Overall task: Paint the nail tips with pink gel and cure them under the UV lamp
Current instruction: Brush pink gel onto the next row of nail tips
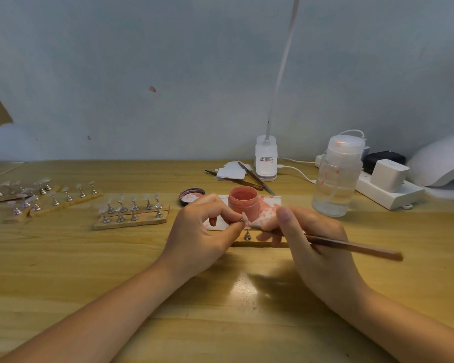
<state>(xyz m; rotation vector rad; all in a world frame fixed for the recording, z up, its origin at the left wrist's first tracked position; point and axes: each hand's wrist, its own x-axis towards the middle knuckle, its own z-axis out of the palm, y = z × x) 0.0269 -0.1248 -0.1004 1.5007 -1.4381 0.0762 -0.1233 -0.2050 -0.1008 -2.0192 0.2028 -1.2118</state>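
My left hand (203, 227) pinches a small nail tip (246, 218) on its metal holder, lifted just above a wooden strip (262, 243) where one metal stand (247, 235) sits. My right hand (312, 242) grips a brown brush (357, 248), its tip touching the nail tip. Right behind stands the open jar of pink gel (243, 203) on a pink-stained white paper (269, 208), with the jar's lid (192, 196) to its left. The white UV lamp (442, 166) sits at the far right edge.
Wooden strips carrying several nail tips on stands (133, 212) lie to the left, more (45, 196) farther left. A clear pump bottle (337, 176), a power strip with plugs (389, 187), a clip-on desk lamp base (266, 158) and tweezers (252, 178) stand at the back.
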